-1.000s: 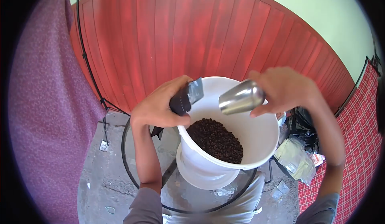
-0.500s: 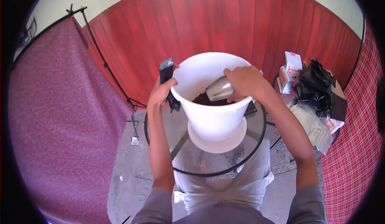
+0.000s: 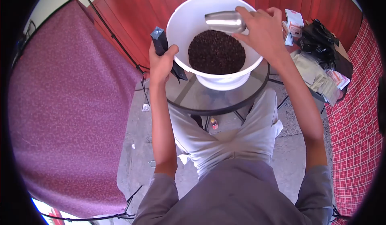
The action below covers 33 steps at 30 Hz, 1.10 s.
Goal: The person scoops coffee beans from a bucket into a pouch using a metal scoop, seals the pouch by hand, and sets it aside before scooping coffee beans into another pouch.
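Note:
A white bucket stands on a round glass table, with a heap of dark brown beans inside. My right hand grips a shiny metal cup by its base, tilted on its side over the beans, its mouth towards the left. What the cup holds is hidden. On the bucket's left side, my left hand has its thumb at the rim and its fingers wrapped round a flat black pouch that hangs down outside the wall.
To the right lie black plastic bags, clear packets and a white and red box. A small bottle is on the floor below the table. Purple cloth hangs at the left, red checked cloth at the right.
The view has tilted downward. My right hand has lifted the metal cup from the beans to near the rim's height. My left hand still has the black pouch at the bucket's left side.

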Each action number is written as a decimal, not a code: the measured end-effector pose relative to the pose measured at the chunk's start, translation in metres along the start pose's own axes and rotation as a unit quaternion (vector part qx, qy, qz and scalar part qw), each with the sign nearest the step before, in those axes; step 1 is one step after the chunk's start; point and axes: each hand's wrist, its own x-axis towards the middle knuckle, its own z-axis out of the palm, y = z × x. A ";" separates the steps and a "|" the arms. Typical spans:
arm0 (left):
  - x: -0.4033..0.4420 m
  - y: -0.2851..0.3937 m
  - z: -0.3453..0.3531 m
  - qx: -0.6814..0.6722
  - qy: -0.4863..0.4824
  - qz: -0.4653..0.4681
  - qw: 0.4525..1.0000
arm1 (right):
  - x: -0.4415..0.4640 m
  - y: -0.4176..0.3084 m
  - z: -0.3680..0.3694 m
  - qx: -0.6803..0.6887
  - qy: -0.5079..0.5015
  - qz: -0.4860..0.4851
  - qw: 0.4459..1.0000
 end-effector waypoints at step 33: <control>-0.204 -0.022 0.030 -0.315 0.077 -0.023 0.946 | -0.085 -0.057 -0.036 0.112 0.061 0.103 0.986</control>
